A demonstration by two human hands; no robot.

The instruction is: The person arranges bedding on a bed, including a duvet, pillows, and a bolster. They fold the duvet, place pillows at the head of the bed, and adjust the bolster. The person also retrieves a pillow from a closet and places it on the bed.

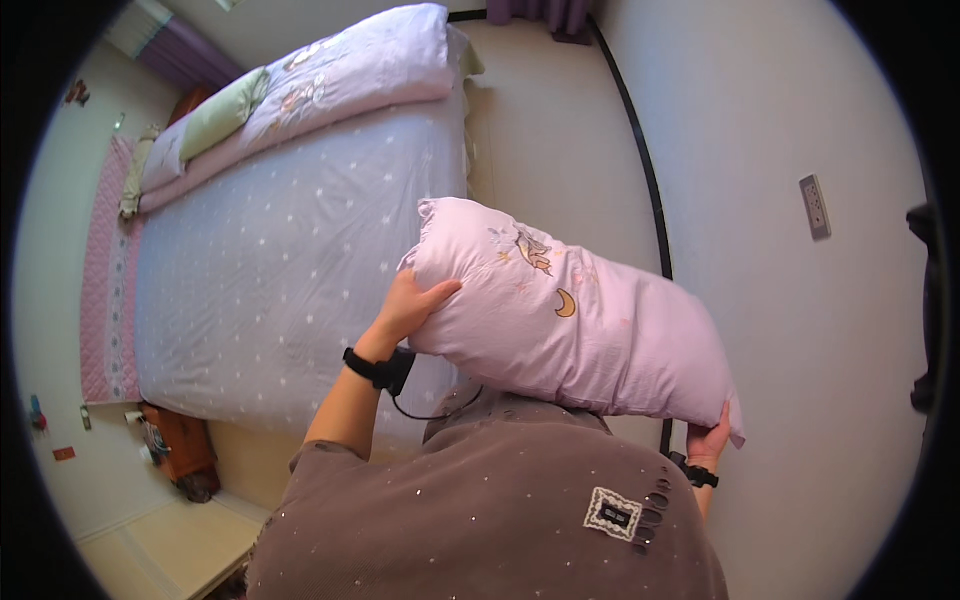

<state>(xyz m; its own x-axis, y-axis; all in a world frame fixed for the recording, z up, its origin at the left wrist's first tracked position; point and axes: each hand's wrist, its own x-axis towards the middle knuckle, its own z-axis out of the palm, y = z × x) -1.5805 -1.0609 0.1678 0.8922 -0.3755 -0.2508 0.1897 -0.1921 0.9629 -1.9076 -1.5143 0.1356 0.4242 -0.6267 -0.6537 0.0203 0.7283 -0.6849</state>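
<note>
A pink pillow [517, 322] with an embroidered moon and figure spans the space before my body, held between both hands. My left hand [412, 304] grips its left end, thumb on top and the fingers hidden beneath. At its lower right corner, my right hand [709, 435] holds the edge, partly covered by the fabric. Behind the pillow lies a bed with a pale, star-patterned sheet [300, 247]. Along the bed's far side rest a rolled or folded lilac quilt [375, 64] and a green pillow [225, 116].
A white wall with a socket plate [815, 208] rises at the right. A strip of floor [555, 135] runs between bed and wall. A wooden nightstand [187, 442] stands at the lower left, beside the pink quilted headboard cover [101, 300]. Purple curtains [536, 11] hang at the top.
</note>
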